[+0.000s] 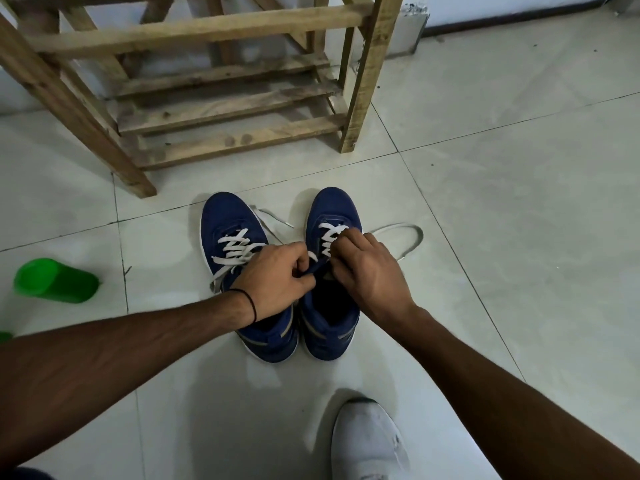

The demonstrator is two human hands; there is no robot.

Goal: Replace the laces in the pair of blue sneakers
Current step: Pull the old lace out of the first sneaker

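Two blue sneakers stand side by side on the tiled floor, toes pointing away from me. The left sneaker has white laces crossed over its front. The right sneaker carries a white lace threaded partway. My left hand pinches the blue tongue of the right sneaker near its top. My right hand has its fingers curled on the white lace at the eyelets. A loose loop of that lace trails on the floor to the right.
A wooden rack stands on the floor just behind the shoes. A green plastic cup lies on its side at the left. My foot in a white sock rests near the bottom of the view.
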